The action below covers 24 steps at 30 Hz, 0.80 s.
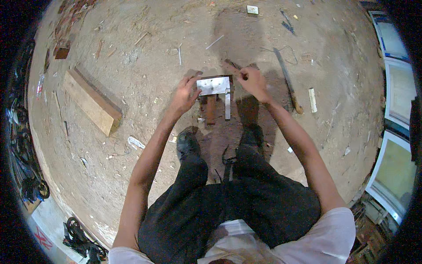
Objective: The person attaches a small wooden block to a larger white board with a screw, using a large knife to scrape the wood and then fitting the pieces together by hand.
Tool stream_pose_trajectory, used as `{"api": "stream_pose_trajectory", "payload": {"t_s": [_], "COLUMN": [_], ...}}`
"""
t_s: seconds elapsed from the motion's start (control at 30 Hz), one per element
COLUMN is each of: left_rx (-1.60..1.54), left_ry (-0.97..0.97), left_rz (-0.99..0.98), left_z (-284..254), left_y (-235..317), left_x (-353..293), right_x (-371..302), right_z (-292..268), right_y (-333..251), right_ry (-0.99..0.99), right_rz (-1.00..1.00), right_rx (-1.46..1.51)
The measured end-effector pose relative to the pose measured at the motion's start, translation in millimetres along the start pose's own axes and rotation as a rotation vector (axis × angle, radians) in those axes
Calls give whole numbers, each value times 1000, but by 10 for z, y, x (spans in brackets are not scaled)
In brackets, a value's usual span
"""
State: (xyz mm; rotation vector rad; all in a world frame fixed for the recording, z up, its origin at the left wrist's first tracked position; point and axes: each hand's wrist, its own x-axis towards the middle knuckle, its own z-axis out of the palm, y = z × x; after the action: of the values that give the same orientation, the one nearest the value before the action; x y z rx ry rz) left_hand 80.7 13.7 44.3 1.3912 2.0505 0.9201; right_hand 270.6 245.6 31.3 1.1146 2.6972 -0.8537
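A white rectangular plate (212, 90) with several dark marks or holes lies in front of my feet. A narrow pale strip (227, 108) runs from its right end toward me. Below the plate shows a brown wooden piece (211, 111); how they are joined is unclear. My left hand (187, 94) touches the plate's left end, fingers apart, thumb near the lower corner. Just right of the plate, my right hand (254, 82) is closed, thumb and fingers pinched together. A slim brownish shape (231, 66) reaches out from it toward the upper left, too blurred to name.
A thick wooden plank (92, 102) lies on the dirt floor to the left. At right are a long dark tool with a brown handle (286, 79) and a short pale strip (312, 100). White-framed panels (391, 169) stand along the right edge. Small scraps are scattered about.
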Motion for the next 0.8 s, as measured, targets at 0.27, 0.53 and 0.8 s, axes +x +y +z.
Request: {"api": "stream_pose_trajectory", "payload": {"t_s": [0.27,0.53,0.8], "left_rx": [-196,-991,-821], "left_ry": [120,-78,-95], "left_rz": [-85,-135,-241], "left_z": [-126,-430,-310], "left_y": [100,930,1187], "left_x": [69,282,237], "right_x": [58,-82,-174], "right_z": [-625,-1149,-1318], "right_y": [26,-602,-854], "right_ry": [24,-232,-384], "right_rz": [-46,-261,-287], "right_rx": [724,907,1012]}}
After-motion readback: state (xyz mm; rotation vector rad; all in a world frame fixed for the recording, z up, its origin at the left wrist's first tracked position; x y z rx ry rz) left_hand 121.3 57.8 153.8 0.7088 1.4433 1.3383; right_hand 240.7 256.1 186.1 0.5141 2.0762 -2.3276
